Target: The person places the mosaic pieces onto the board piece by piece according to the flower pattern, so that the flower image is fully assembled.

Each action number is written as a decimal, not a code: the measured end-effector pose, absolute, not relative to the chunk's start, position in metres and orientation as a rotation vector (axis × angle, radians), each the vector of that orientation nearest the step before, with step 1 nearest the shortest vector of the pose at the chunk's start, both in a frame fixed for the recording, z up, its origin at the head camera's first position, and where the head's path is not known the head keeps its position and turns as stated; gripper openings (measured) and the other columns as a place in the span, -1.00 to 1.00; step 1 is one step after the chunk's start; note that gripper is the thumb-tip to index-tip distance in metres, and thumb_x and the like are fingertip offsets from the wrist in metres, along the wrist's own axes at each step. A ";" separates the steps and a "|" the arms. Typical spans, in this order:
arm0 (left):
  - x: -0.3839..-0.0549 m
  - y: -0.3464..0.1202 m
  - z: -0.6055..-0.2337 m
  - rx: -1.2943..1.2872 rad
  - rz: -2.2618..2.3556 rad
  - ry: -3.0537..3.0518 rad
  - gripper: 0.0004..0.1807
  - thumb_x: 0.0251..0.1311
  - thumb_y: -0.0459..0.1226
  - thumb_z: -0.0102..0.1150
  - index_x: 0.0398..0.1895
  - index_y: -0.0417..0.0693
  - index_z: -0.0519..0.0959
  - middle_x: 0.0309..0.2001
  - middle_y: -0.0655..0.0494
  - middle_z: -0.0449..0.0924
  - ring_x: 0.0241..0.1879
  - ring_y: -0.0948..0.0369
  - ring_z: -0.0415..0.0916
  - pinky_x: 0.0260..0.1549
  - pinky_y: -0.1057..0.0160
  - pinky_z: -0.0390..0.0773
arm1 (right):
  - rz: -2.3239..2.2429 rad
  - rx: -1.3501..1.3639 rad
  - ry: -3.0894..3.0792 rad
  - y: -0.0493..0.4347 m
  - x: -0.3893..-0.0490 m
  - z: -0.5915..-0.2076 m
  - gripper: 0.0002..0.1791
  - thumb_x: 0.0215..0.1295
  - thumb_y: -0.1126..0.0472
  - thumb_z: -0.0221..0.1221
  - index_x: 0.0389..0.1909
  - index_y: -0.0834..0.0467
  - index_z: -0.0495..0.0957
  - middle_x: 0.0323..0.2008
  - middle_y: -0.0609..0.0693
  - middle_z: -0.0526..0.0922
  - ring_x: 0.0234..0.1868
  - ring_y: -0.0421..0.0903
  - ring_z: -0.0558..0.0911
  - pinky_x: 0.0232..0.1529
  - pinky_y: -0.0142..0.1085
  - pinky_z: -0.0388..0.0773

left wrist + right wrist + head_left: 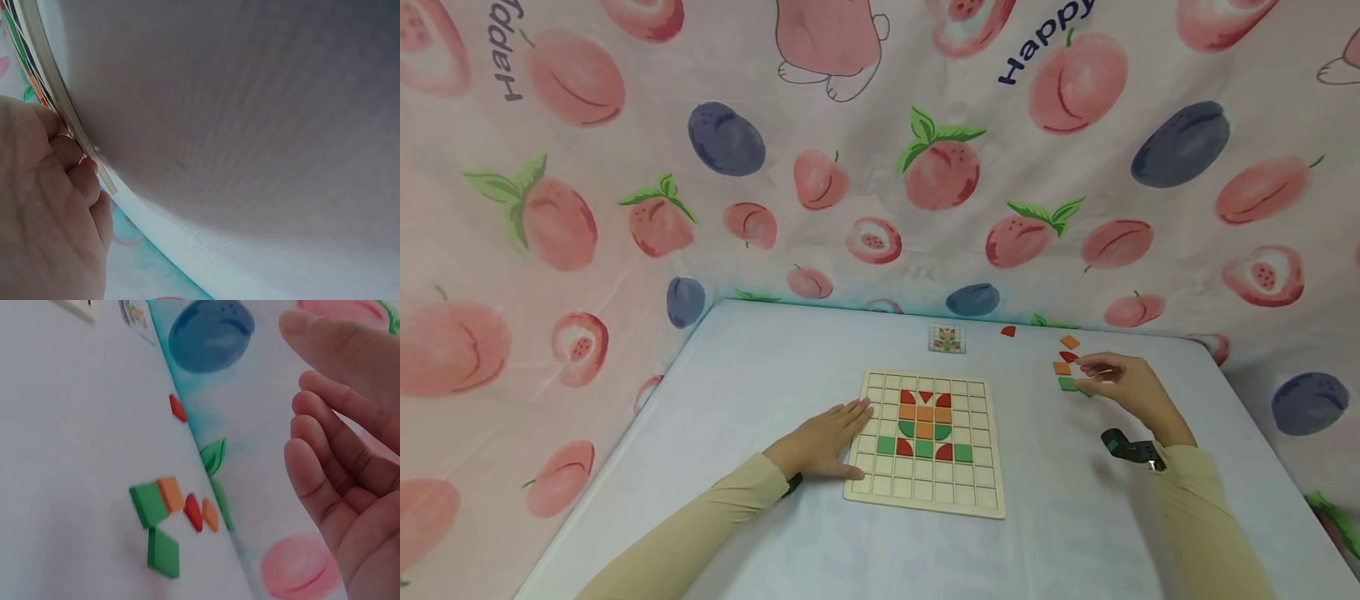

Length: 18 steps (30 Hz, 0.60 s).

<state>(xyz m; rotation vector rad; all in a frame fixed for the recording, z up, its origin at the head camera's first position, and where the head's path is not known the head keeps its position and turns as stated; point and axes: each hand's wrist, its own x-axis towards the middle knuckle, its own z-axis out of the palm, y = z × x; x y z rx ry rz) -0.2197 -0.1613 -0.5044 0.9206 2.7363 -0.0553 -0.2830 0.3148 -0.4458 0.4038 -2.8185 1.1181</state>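
Observation:
A square wooden grid board [925,492] lies on the table, with red, orange, and green tiles forming a flower-like pattern in its middle cells. My left hand [823,437] rests against the board's left edge, its fingertips touching the rim; the left wrist view shows these fingers [84,178] along the board's side. Over at the right, my right hand [1123,383] hovers by a loose cluster of tiles, thumb and fingers apart and nothing between them. In the right wrist view that cluster includes green tiles [164,553], orange tiles [170,494] and a red quarter-round tile [193,512].
Behind the board lies a small pattern card [947,338] showing a similar flower. A lone red tile [1008,332] sits near the table's back edge. Fruit-printed cloth [880,183] hangs behind and at the left of the white table [760,358].

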 end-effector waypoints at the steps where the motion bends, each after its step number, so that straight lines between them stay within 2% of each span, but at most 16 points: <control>1: -0.220 -0.161 -0.504 0.923 -0.055 2.737 0.14 0.03 0.39 -0.03 0.49 -0.12 -0.12 0.52 0.02 -0.20 0.51 0.12 -0.17 0.44 0.13 0.03 | 1.115 0.385 -2.824 0.318 -0.283 -0.448 -0.56 0.11 0.09 0.33 -0.04 0.26 0.58 -0.17 0.14 0.67 -0.33 -0.57 0.48 -0.31 -0.66 0.48; 4: -0.219 -0.161 -0.503 0.928 -0.053 2.735 0.14 0.04 0.39 -0.04 0.49 -0.13 -0.13 0.52 0.02 -0.20 0.50 0.12 -0.17 0.45 0.14 0.02 | 1.120 0.322 -2.826 0.327 -0.286 -0.456 -0.51 0.12 0.08 0.32 0.00 0.30 0.55 -0.09 0.31 0.62 -0.32 -0.58 0.46 -0.31 -0.69 0.45; 10: -0.219 -0.161 -0.500 0.928 -0.053 2.731 0.13 0.04 0.38 -0.02 0.49 -0.13 -0.12 0.52 0.01 -0.20 0.50 0.12 -0.17 0.45 0.14 0.02 | 1.179 0.186 -2.806 0.342 -0.293 -0.482 -0.48 0.13 0.08 0.31 0.04 0.32 0.52 -0.10 0.27 0.62 -0.31 -0.55 0.45 -0.31 -0.74 0.39; 18: -0.219 -0.161 -0.501 0.934 -0.051 2.735 0.13 0.04 0.38 -0.03 0.49 -0.13 -0.11 0.52 0.01 -0.18 0.50 0.12 -0.15 0.44 0.13 0.04 | 1.220 0.169 -2.794 0.354 -0.300 -0.503 -0.45 0.16 0.04 0.28 0.07 0.33 0.51 -0.10 0.30 0.60 -0.35 -0.65 0.44 -0.32 -0.74 0.41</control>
